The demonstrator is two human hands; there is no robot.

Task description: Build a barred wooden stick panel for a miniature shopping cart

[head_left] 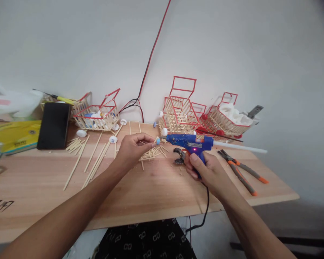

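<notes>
My right hand (202, 167) is wrapped round the grip of a blue hot glue gun (180, 139). A red light glows on the gun's side, and a long white glue stick (240, 146) sticks out of its back. Held between the thumb and fingertips of my left hand (135, 147) is a small blue cap (158, 140), with a short piece of wood by it. The gun's nozzle is very close to the cap; whether they touch I cannot tell. Below my left hand lies a small lattice of wooden sticks (148, 154), partly hidden.
Several stick-built model carts with red edges stand along the wall, one (179, 115) in the middle. Loose sticks (97, 163), a black phone (54, 126) and a yellow packet (16, 136) lie on the left. Orange-handled pliers (241, 174) rest on the right. The gun's cord (207, 205) hangs over the front edge.
</notes>
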